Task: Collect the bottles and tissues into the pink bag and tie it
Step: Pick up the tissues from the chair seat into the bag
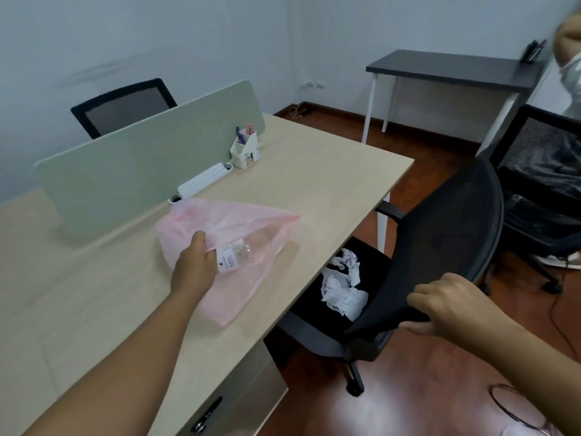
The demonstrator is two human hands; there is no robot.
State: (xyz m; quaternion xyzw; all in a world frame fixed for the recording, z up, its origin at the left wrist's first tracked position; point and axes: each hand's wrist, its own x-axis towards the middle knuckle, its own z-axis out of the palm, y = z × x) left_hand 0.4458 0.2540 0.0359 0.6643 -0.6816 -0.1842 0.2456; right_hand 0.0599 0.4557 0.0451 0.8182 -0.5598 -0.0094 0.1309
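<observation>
Pale blue-white walls (220, 33), plain, with a white socket strip (312, 84) low at 1 o'clock. Floor (424, 366) is glossy reddish-brown wood with dark skirting. Light wood desk (314, 184) fills centre and 9 o'clock, split by a grey-green divider panel (141, 165). Black mesh chair (125, 105) behind the divider at 11 o'clock. Dark-topped side table (452, 69) with white legs at 1 o'clock. Black office chair (440, 234) at 3 o'clock, pulled beside the desk; another mesh chair (547, 171) further right. Even, soft light.
</observation>
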